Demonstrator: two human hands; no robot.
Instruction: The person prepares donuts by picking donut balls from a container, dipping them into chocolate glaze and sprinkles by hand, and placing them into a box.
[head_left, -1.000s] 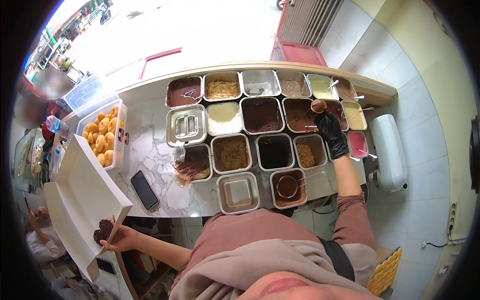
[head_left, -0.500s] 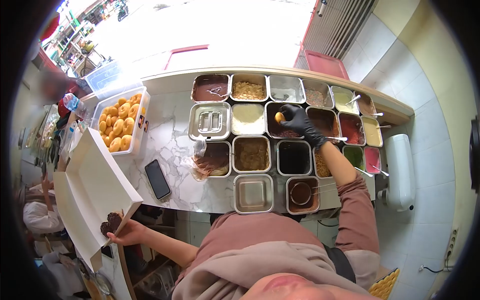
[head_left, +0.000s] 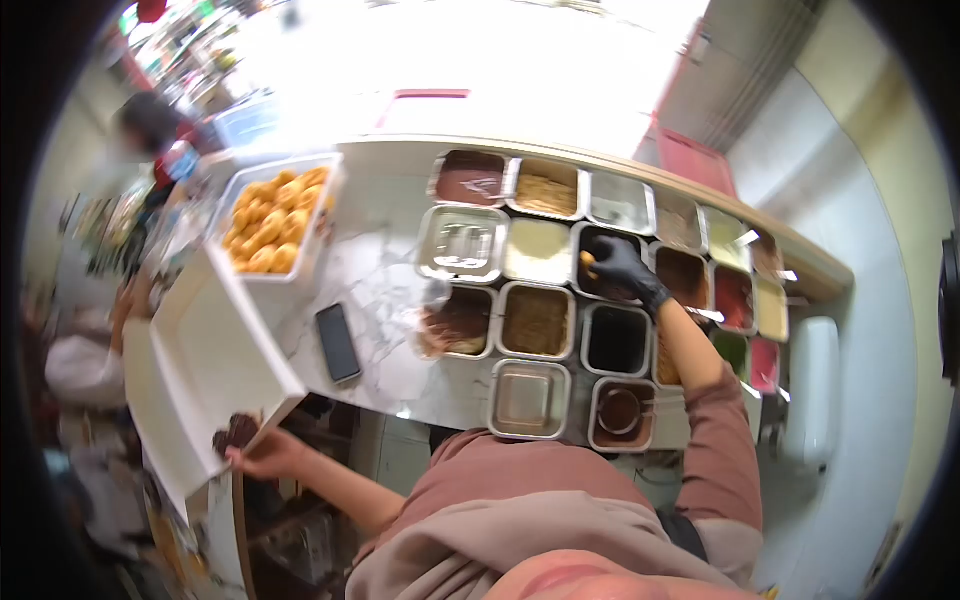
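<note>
Doughnut (head_left: 587, 259), a single golden one, sits pinched in the gloved right hand (head_left: 628, 272) at one tray (head_left: 590, 284) of twenty. The left hand (head_left: 272, 456) clasps one white box (head_left: 222, 335) by its edge.

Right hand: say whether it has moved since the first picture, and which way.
Yes, left: the right hand was to the right of the dark second-row tray; now it is over or in it.
</note>
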